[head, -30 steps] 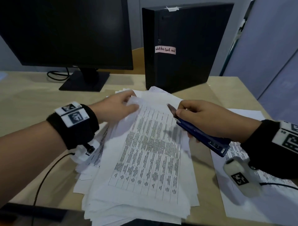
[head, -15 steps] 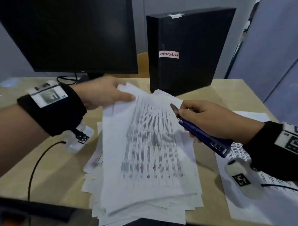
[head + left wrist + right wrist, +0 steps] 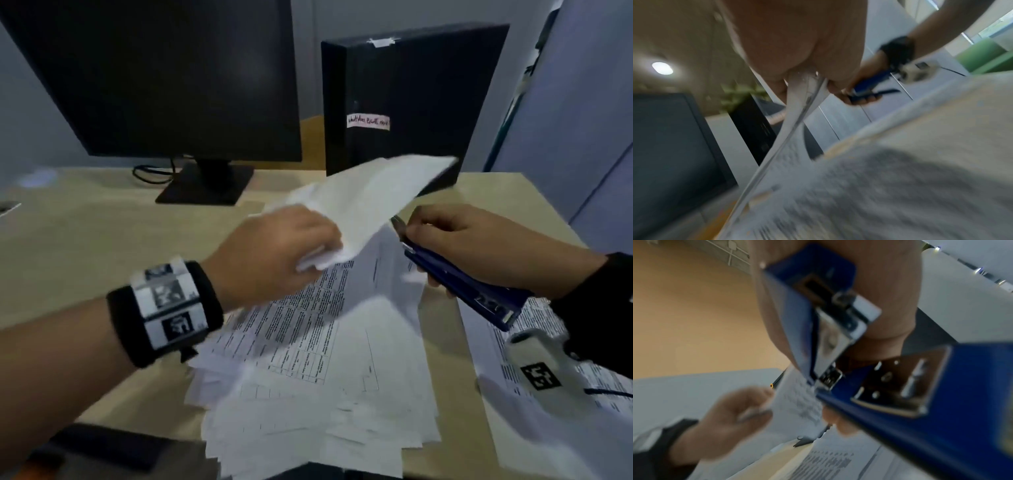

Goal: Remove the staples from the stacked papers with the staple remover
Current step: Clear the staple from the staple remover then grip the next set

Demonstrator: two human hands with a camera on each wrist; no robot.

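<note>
2 hands meet at the center of the frame above a loose pile of printed papers (image 3: pixel 318 370) on a wooden desk (image 3: pixel 85 246). At center left, the left hand (image 3: pixel 274 253) pinches a lifted sheaf of sheets (image 3: pixel 370 195) between curled fingers. At center right, the right hand (image 3: pixel 479 246) grips a blue staple remover (image 3: pixel 459 284), metal tip just beside the sheaf. A dark monitor (image 3: pixel 154 75) fills the upper left.
</note>
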